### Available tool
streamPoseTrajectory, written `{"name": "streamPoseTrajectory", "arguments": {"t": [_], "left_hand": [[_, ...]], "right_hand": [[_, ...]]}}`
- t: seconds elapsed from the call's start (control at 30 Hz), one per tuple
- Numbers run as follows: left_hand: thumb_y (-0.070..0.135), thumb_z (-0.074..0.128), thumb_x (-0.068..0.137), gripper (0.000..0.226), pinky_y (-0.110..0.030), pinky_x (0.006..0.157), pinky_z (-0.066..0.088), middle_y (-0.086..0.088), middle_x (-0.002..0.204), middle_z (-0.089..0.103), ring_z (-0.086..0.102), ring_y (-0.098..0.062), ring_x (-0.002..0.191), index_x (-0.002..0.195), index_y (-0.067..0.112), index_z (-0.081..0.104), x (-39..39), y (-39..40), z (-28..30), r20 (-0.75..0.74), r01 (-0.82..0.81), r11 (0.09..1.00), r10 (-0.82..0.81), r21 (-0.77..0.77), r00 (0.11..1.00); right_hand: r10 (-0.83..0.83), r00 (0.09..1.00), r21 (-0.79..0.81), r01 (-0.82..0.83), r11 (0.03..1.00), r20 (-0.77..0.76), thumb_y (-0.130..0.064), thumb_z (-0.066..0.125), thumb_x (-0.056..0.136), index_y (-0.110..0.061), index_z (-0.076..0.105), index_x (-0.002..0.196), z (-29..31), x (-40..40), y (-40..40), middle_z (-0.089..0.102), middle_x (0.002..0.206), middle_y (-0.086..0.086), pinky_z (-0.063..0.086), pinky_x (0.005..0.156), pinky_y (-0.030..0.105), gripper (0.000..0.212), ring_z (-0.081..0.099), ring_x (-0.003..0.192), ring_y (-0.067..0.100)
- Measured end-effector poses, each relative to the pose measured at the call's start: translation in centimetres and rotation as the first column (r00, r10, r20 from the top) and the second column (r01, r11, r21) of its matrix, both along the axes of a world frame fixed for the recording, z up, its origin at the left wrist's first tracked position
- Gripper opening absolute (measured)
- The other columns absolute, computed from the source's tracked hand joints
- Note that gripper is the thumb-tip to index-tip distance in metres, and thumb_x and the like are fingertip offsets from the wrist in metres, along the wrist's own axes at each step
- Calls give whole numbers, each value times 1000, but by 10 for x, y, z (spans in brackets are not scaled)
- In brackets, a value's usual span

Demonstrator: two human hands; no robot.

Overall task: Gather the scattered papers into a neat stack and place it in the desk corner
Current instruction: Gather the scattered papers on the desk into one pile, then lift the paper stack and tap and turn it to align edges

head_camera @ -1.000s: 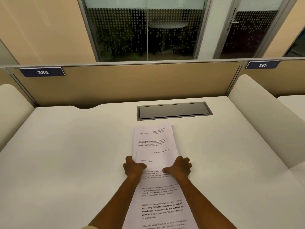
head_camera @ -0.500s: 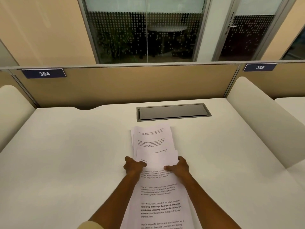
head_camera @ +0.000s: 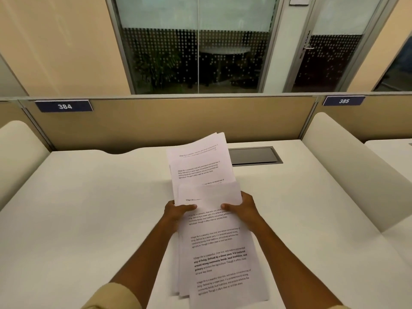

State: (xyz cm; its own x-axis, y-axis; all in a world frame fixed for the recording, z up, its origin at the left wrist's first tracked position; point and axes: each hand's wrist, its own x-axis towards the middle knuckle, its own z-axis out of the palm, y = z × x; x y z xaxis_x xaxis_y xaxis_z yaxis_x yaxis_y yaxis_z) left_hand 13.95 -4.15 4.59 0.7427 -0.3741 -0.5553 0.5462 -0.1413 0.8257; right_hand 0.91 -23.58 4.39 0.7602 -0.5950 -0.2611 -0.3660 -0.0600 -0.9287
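Both hands, the left hand and the right hand, pinch the papers at opposite side edges, thumbs on top, likely so the sheets can be squared. The bundle sits mid-table with its far end tilted up and sheets staggered, not yet a neat stack. It partly hides the grey hatch, well short of either corner by the partition.
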Motion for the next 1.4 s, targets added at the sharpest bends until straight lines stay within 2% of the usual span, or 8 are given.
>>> {"name": "streamPoseTrajectory", "arguments": {"t": [0.1, 0.23, 0.5, 0.63, 0.73, 0.97, 1.17, 1.4], "left_hand": [[6, 86, 65, 53, -47, 90, 55, -17, 113, 71, 67, -34, 103, 113, 4, 65, 7, 3, 7, 54, 66, 996, -62, -58, 997], [13, 86, 66, 50, -32, 67, 52, -7, 108, 71, 66, -25, 97, 110, 16, 63, 15, 5, 17, 102, 90, 993, -82, -74, 991], [12, 80, 74, 44, -39, 76, 59, -12, 116, 69, 67, -31, 98, 114, 7, 61, 28, -5, 48, 342, 15, 988, 38, -151, 939], [13, 75, 81, 40, -39, 73, 62, -8, 111, 70, 70, -30, 96, 117, 10, 60, 32, -9, 66, 454, 55, 974, 52, -221, 889], [17, 70, 85, 37, -39, 73, 62, -7, 110, 69, 71, -27, 93, 119, 12, 56, 31, -17, 81, 524, 62, 971, 70, -230, 849], [20, 67, 88, 30, -31, 66, 62, -1, 106, 67, 71, -23, 87, 115, 21, 53, 25, -29, 98, 601, -65, 964, 214, -259, 770], [22, 65, 90, 28, -47, 76, 62, -8, 109, 68, 71, -28, 92, 113, 14, 53, 17, -28, 95, 672, -100, 960, 256, -261, 695], [27, 63, 91, 32, -43, 77, 62, -10, 110, 68, 71, -26, 92, 116, 10, 55, 10, -27, 92, 733, -101, 957, 273, -271, 623]], "right_hand": [[43, 997, -16, -42, 999, 58, -32, 90, 63, -19, 61, 114, 17, 5, -5, 71, 108, 3, 62, 76, 35, 61, 71, 95, 24], [92, 989, -68, -85, 994, 112, -31, 88, 65, -20, 59, 116, 39, 11, -8, 70, 108, 3, 62, 71, 31, 59, 71, 91, 20], [33, 980, -139, -5, 990, 198, -31, 84, 71, -17, 52, 124, 64, 24, -14, 65, 116, 6, 61, 82, 43, 63, 69, 97, 25], [-25, 963, -152, 68, 986, 267, -31, 85, 70, -21, 53, 118, 77, 29, -15, 66, 113, 5, 63, 71, 34, 58, 70, 92, 24], [-71, 947, -189, 135, 973, 312, -32, 85, 70, -20, 55, 115, 87, 37, -12, 66, 111, 5, 62, 73, 37, 55, 69, 92, 25], [-158, 901, -165, 242, 956, 404, -38, 83, 72, -27, 54, 111, 94, 50, -1, 66, 102, -3, 61, 67, 28, 50, 68, 83, 17], [-179, 873, -79, 239, 968, 453, -37, 83, 70, -34, 62, 93, 88, 51, -1, 72, 93, -2, 63, 65, 35, 32, 72, 82, 24], [-177, 855, 12, 196, 981, 487, -32, 81, 73, -33, 62, 97, 82, 50, 3, 71, 105, 10, 58, 80, 58, 31, 69, 90, 37]]}}
